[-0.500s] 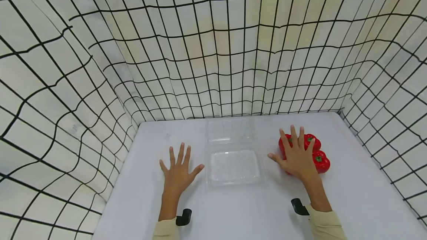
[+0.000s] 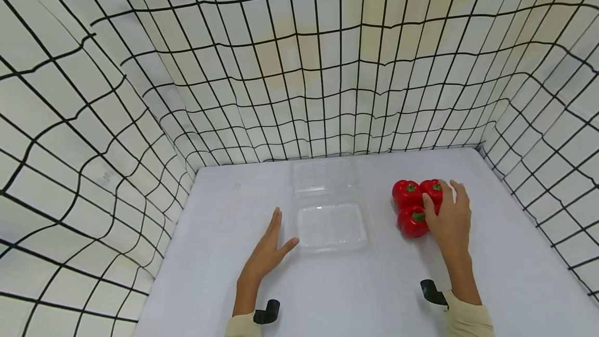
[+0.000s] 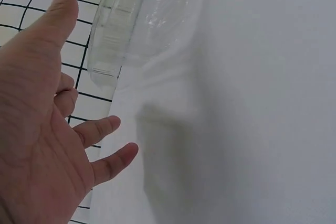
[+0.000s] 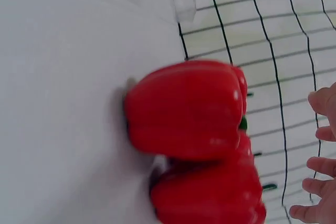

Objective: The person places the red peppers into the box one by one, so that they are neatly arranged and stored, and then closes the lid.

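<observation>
Several red bell peppers with green stems sit close together on the right of the table; the front-left pepper (image 2: 412,223) and back-left pepper (image 2: 405,195) show well. My right hand (image 2: 451,225) is over the right side of the group, fingers bent and spread, hiding part of the back-right pepper (image 2: 429,188). In the right wrist view, its fingertips (image 4: 325,98) are apart from the peppers. A clear plastic clamshell box (image 2: 333,249) lies opened flat at the middle. Beside its left edge my left hand (image 2: 267,255) hovers with thumb out and nothing held.
The box's lid half (image 2: 323,175) lies toward the back edge. A white table (image 2: 346,295) carries everything. White walls with black netting (image 2: 327,82) enclose the back and both sides. Black wrist mounts (image 2: 268,312) stick out from the sleeves.
My right hand has shifted right over the peppers and its fingers have bent, uncovering the left ones. My left hand has moved right toward the box and turned on its side.
</observation>
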Demonstrator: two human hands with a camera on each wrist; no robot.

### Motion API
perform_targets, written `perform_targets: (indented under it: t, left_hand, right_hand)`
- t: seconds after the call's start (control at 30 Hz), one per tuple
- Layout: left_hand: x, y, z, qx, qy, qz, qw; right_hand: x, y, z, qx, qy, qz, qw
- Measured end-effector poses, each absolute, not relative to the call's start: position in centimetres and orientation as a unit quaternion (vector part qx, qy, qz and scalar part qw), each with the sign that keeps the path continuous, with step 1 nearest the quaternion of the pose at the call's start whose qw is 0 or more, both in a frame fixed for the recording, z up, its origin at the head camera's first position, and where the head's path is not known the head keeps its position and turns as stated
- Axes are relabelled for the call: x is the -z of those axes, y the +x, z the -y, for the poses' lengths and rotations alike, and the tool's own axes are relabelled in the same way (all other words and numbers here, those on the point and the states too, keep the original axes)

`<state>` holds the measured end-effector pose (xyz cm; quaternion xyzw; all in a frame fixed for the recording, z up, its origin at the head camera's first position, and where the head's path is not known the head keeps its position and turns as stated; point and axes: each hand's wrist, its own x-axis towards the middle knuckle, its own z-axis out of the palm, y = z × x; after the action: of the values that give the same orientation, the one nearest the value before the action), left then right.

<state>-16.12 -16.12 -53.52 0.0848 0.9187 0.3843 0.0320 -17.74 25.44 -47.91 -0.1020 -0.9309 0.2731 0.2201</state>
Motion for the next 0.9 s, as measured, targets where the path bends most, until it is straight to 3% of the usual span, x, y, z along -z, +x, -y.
perform_targets:
  t: [0.17, 0.43, 0.9]
  left_hand:
    - [54.0, -15.6, 14.8, -0.412, 0.101, -0.904, 0.050]
    - [54.6, -15.3, 13.5, -0.427, 0.092, -0.899, 0.036]
    - [55.8, -15.4, 13.0, -0.421, 0.083, -0.903, 0.018]
  right_hand:
    - [48.7, -16.7, -27.5, -0.293, -0.153, 0.923, 0.197]
    - [50.7, -15.8, -29.1, -0.341, -0.176, 0.918, 0.100]
    - [53.0, -15.7, -29.8, -0.408, -0.158, 0.895, 0.084]
